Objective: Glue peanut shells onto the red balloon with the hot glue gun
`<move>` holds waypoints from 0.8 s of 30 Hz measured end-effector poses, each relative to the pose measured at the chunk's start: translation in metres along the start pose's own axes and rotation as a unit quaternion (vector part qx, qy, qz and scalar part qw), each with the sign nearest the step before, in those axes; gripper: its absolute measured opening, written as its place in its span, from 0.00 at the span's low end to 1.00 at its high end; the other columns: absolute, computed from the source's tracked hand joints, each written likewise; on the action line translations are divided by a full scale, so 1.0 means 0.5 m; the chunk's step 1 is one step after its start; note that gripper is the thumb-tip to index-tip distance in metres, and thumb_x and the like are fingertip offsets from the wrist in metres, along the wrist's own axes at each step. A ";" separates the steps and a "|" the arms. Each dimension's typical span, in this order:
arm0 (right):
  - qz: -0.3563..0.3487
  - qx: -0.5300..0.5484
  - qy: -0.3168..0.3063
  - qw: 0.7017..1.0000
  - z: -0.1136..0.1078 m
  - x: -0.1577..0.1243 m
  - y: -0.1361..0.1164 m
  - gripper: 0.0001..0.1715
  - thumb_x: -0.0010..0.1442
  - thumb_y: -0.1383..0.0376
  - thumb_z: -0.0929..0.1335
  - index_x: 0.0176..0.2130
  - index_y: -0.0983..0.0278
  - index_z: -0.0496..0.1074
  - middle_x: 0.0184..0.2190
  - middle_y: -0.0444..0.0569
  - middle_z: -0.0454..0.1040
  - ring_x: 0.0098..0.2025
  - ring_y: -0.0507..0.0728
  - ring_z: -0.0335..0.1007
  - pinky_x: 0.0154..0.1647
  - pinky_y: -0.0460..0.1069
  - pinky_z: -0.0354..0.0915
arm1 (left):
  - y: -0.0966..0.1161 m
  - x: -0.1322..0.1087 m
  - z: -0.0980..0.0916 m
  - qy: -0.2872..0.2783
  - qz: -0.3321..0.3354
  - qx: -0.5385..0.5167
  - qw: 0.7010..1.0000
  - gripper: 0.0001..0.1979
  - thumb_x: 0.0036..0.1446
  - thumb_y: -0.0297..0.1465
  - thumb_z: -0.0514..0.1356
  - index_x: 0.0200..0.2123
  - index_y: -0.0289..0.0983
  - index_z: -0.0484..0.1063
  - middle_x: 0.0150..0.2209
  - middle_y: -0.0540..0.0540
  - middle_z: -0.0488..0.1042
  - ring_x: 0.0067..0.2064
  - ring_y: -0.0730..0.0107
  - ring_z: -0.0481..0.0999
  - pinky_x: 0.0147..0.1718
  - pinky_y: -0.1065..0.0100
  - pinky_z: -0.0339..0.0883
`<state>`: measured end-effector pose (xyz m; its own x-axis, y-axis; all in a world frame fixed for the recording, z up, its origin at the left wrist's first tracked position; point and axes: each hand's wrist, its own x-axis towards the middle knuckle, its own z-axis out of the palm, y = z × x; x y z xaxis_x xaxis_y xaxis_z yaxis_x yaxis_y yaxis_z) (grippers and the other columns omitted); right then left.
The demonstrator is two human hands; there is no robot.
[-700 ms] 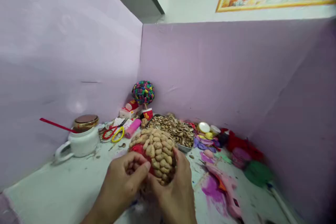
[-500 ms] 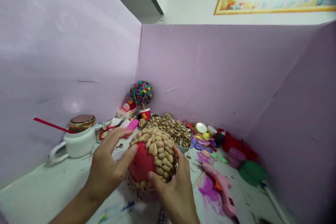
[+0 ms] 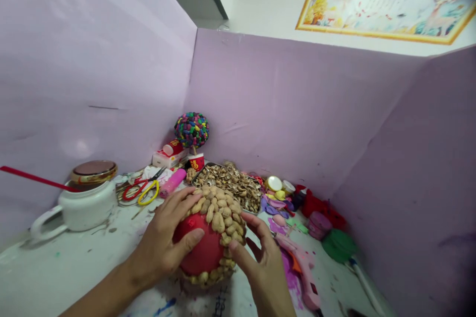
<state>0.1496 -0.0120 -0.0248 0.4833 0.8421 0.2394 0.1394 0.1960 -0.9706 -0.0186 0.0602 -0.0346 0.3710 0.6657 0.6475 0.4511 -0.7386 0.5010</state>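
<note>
A red balloon with peanut shells stuck over its top, right side and lower rim sits low in front of me. Its bare red face is turned toward me, to the left. My left hand grips its left side, fingers over the top shells and thumb on the red surface. Around the right side curves my right hand, its thumb and index fingertip against the shells. The far side of the balloon is hidden. Behind it lies a tray of loose shells.
Right of my hands lies a pink glue gun on purple stains. A white mug stands left, near scissors and a pink roll. Farther back are a multicoloured ball, deflated balloons and a green round object.
The view has shifted and tilted. The balloon has turned slightly, baring more red and a small nub. My left fingers now lie farther over the top, and the right thumb has moved onto the shells.
</note>
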 end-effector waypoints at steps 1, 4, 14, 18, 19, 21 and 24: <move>0.018 0.020 -0.003 1.000 0.002 -0.001 -0.001 0.24 0.43 0.61 0.69 0.42 0.61 0.67 0.45 0.52 0.71 0.48 0.65 0.67 0.48 0.58 0.62 | 0.004 -0.002 0.002 0.006 0.003 0.008 1.000 0.26 0.55 0.41 0.53 0.57 0.43 0.57 0.59 0.42 0.57 0.60 0.54 0.54 0.57 0.50 0.49; 0.059 0.068 -0.012 0.996 0.006 -0.002 -0.002 0.26 0.41 0.63 0.69 0.43 0.61 0.65 0.45 0.52 0.72 0.46 0.64 0.69 0.45 0.56 0.65 | 0.015 -0.008 0.007 0.026 0.011 0.030 0.999 0.26 0.55 0.40 0.53 0.57 0.44 0.57 0.59 0.43 0.57 0.60 0.53 0.54 0.57 0.49 0.48; 0.084 0.053 -0.013 0.995 0.007 0.002 -0.019 0.28 0.40 0.66 0.69 0.44 0.63 0.63 0.44 0.52 0.71 0.46 0.61 0.68 0.42 0.51 0.66 | 0.026 -0.011 0.014 0.019 0.021 0.042 0.999 0.27 0.55 0.40 0.52 0.58 0.44 0.53 0.59 0.43 0.55 0.59 0.53 0.53 0.56 0.51 0.50; 0.098 0.046 -0.002 0.994 0.012 0.003 -0.028 0.30 0.39 0.67 0.69 0.45 0.63 0.63 0.45 0.52 0.71 0.47 0.61 0.67 0.43 0.51 0.66 | 0.026 -0.012 0.015 0.017 0.020 0.042 0.999 0.27 0.56 0.40 0.52 0.58 0.43 0.53 0.59 0.43 0.55 0.59 0.52 0.53 0.56 0.50 0.49; 0.103 0.045 0.000 0.994 0.013 0.002 -0.031 0.30 0.38 0.67 0.69 0.45 0.63 0.63 0.45 0.52 0.71 0.47 0.61 0.67 0.43 0.51 0.66 | 0.026 -0.012 0.015 0.017 0.021 0.042 0.999 0.27 0.56 0.40 0.52 0.58 0.43 0.53 0.59 0.42 0.55 0.59 0.52 0.53 0.56 0.50 0.49; 0.112 0.048 -0.001 0.993 0.012 0.001 -0.037 0.30 0.38 0.67 0.69 0.44 0.63 0.64 0.45 0.52 0.71 0.47 0.61 0.67 0.43 0.51 0.66 | 0.026 -0.013 0.016 0.015 0.020 0.041 0.999 0.27 0.56 0.40 0.52 0.58 0.43 0.53 0.59 0.42 0.54 0.59 0.53 0.53 0.56 0.50 0.49; 0.115 0.061 -0.007 0.991 0.009 -0.001 -0.044 0.29 0.38 0.67 0.69 0.44 0.63 0.65 0.44 0.51 0.72 0.47 0.61 0.67 0.42 0.51 0.66 | 0.025 -0.013 0.017 0.017 0.011 0.036 0.999 0.26 0.56 0.39 0.52 0.58 0.43 0.54 0.59 0.41 0.54 0.59 0.52 0.53 0.56 0.49 0.49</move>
<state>0.1426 -0.0145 -0.0037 0.4784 0.8781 0.0112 -0.0790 0.0557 -0.9953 -0.0085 0.0474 -0.0373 0.3543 0.6445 0.6776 0.5010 -0.7427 0.4444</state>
